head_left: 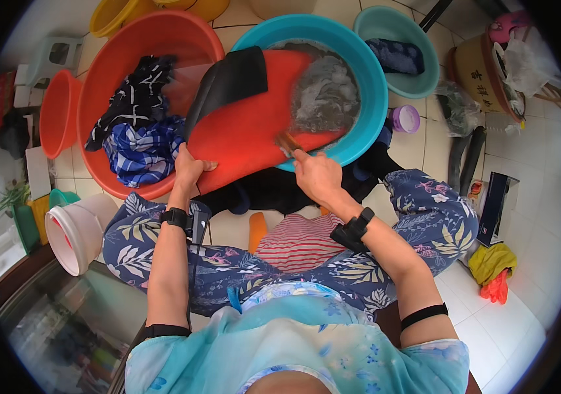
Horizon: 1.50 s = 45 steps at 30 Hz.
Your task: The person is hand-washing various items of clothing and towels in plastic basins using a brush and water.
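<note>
A wet red mat point(251, 118) with a black underside point(238, 74) lies slanted across the rim of a blue plastic basin point(371, 88). Its far corner folds back so that the black side shows, and its right part dips into cloudy, sudsy water point(327, 93). My left hand point(192, 167) pinches the mat's near left edge, thumb on the red face. In my right hand point(320, 177) is a brown-handled scrubbing brush point(289, 143), slightly blurred, resting against the red face near the basin's front rim. My fingers cover part of its handle.
On the left, a large red basin point(88, 113) holds dark patterned cloth point(135, 98) and blue plaid cloth point(145, 150). A pale green basin point(430, 83) with dark cloth and a purple tub point(406, 119) stand to the right. A white bucket point(83, 236) lies near my left knee.
</note>
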Each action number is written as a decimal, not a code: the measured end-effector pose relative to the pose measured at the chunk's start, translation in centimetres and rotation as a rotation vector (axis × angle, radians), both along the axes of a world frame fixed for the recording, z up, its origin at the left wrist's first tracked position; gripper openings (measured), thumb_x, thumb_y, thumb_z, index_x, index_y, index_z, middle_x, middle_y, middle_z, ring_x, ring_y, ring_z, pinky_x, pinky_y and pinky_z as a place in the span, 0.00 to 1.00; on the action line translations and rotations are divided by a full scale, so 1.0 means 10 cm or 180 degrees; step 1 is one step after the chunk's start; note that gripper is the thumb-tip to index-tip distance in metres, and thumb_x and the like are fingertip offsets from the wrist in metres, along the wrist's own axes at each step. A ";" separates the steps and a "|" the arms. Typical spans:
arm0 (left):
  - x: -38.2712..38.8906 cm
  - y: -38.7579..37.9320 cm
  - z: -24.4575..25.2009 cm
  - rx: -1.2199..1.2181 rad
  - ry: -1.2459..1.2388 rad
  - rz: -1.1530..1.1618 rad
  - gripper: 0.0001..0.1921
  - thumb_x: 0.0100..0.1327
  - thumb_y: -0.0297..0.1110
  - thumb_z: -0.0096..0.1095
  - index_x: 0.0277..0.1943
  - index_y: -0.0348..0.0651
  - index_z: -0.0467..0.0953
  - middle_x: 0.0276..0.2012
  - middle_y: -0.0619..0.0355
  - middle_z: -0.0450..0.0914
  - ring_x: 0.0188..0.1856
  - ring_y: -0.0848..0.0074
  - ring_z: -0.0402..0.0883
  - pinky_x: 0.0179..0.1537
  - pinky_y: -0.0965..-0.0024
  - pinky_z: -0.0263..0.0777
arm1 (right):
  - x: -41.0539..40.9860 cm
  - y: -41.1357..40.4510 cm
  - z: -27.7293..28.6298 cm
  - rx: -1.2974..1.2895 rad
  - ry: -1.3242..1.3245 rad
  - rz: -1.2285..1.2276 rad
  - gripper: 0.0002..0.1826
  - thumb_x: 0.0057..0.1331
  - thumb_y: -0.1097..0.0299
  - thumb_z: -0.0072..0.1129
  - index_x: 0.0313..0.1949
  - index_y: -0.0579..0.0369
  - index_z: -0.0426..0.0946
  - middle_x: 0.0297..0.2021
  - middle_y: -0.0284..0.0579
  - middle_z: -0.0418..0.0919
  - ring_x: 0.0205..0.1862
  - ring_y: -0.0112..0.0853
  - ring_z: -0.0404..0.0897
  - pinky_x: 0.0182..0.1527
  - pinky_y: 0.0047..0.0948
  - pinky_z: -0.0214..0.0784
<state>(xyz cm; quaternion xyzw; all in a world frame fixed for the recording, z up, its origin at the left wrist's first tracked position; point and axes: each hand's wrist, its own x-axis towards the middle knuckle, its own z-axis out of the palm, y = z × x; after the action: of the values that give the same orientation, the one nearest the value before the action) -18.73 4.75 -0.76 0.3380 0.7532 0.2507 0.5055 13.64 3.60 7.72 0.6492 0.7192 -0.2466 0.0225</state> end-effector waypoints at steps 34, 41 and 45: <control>0.13 0.06 0.31 -0.0030 0.1256 -0.0483 0.36 0.41 0.27 0.78 0.54 0.30 0.66 0.42 0.44 0.80 0.46 0.58 0.81 0.48 0.65 0.74 | 0.78 0.26 -0.43 -0.1005 0.2133 -0.2144 0.20 0.68 0.58 0.52 0.52 0.58 0.79 0.28 0.40 0.81 0.28 0.26 0.76 0.32 0.28 0.69; 0.37 0.41 0.81 0.1347 0.1841 -0.0872 0.27 0.44 0.34 0.77 0.49 0.37 0.75 0.37 0.48 0.76 0.43 0.57 0.76 0.44 0.60 0.71 | 0.81 0.33 0.10 -0.1428 0.2510 -0.2361 0.19 0.69 0.58 0.51 0.53 0.53 0.79 0.16 0.28 0.64 0.14 0.18 0.58 0.15 0.22 0.47; 0.79 0.62 0.75 0.1938 0.1954 -0.1442 0.15 0.47 0.32 0.74 0.39 0.40 0.81 0.33 0.52 0.76 0.40 0.63 0.74 0.41 0.61 0.69 | 0.76 0.34 0.31 -0.1317 0.2491 -0.2174 0.20 0.69 0.58 0.51 0.55 0.53 0.78 0.16 0.28 0.64 0.15 0.17 0.58 0.15 0.20 0.47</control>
<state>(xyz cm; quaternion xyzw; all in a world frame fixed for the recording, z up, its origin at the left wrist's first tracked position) -10.87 10.91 6.77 0.6842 0.6675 0.2321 0.1801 21.22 7.00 10.85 0.6874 0.3593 -0.5985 -0.2004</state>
